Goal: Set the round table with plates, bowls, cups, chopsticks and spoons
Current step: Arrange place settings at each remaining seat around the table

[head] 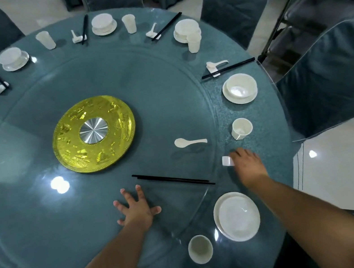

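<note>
1. Your right hand (247,165) fingers pinch the white rest (227,161), right of middle; set it flat on the counter (249,109).
2. Your left hand (136,208) lies spread, holding nothing.
3. Next, lay the chopsticks (172,179) on it.

Spoon (190,142) and chopsticks (173,179) on the glass turntable (46,227), cup (241,128) right of the spoon.

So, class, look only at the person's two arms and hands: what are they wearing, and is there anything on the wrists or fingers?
Both forearms are bare as far as the frame shows; no sleeve is visible on either. The left hand and right hand wear no gloves. No watch, bracelet or ring shows on either, though the right hand is slightly blurred.
</note>
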Tool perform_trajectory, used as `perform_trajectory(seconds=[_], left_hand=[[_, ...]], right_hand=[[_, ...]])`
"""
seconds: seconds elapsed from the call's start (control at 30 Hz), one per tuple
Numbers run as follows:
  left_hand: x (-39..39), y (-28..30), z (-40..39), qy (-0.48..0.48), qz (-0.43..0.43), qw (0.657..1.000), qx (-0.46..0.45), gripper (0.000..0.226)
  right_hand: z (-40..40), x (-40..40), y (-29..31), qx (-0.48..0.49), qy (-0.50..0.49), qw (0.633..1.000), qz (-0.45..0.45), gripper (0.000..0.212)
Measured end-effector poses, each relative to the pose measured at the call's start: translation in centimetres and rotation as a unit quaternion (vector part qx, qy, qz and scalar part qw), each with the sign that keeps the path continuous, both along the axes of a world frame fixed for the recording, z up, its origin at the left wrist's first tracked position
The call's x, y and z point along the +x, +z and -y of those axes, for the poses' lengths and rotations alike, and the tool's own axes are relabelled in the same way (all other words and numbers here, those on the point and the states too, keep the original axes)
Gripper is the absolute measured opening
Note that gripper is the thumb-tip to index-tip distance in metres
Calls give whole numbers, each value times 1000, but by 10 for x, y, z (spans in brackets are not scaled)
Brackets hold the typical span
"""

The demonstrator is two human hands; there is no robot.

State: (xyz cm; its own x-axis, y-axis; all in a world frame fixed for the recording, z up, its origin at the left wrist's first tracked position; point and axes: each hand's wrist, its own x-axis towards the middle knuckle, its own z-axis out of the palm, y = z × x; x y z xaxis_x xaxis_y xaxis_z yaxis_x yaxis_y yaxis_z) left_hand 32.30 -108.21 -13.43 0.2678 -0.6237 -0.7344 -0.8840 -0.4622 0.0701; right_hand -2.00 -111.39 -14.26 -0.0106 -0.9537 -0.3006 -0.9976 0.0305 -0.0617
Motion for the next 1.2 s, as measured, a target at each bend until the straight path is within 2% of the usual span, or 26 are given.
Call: perform_trajectory(seconds=[0.23,0.3,0.43,0.53,0.6,0.83,1.03,1.1,1.2], left_hand=[[5,-11,0,-10,28,1000,-6,102],[6,-13,0,-15,28,999,-8,103],[7,-15,-2,-15,27,999,-6,103],[4,-14,-1,-17,24,1000,-7,104],[2,-13,0,-16,22,1000,-10,103],[3,-9,-4,-19,17,1000,-10,103],[6,-5,-4,-13,21,1000,-8,103],[4,-5,-7,-18,22,1000,-5,103],[-1,-7,-7,-16,16,1000,-9,104]], right_hand=[[-3,-18,-22,41,50,998,5,60],[-9,-21,-27,26,7,999,42,66],[-27,-17,-34,-12,-158,985,72,58],[-28,-12,-37,37,-170,984,47,84],[-25,-11,-38,42,-168,984,47,88],[-21,-14,-36,23,-114,991,62,75],[-25,-15,-28,42,-115,987,101,85],[-29,-8,-25,-1,-108,989,105,71],[-23,22,-14,-76,-19,983,169,44]])
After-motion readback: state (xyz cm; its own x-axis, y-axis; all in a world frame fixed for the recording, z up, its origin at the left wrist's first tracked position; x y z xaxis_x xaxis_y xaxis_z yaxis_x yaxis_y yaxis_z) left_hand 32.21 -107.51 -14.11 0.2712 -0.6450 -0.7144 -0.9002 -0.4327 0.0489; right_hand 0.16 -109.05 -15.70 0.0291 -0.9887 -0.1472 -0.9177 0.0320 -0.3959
